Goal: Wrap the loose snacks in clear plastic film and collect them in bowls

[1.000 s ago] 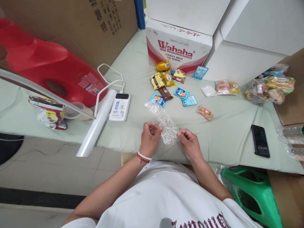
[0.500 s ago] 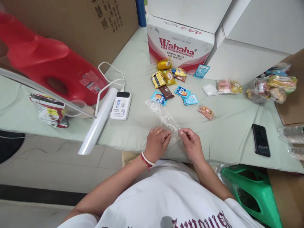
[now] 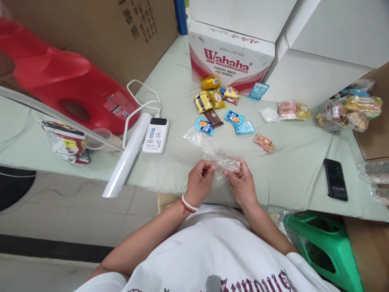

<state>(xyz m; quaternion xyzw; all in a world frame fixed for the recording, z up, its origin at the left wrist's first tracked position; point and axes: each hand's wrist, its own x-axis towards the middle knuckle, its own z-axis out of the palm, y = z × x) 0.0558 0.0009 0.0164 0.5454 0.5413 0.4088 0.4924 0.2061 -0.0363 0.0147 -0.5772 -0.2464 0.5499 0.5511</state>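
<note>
A crumpled clear plastic bag stretches from my hands away across the table. My left hand pinches one part of it between thumb and fingers. On the other side my right hand is closed on a bunched part, thumb on the near side and fingers behind. Just beyond the bag's far end lie a blue snack packet and a brown wrapped bar. A pink-and-orange packet rests to the right of my right hand.
Yellow packets and more blue ones lie before a Wahaha carton. Left are a power bank, a film roll and a red jug. A phone and filled bag are right.
My right hand has turned and gathered more of the plastic bag, which now bunches between both hands. My left fingers have shifted into a tighter pinch. The packets stay put.
</note>
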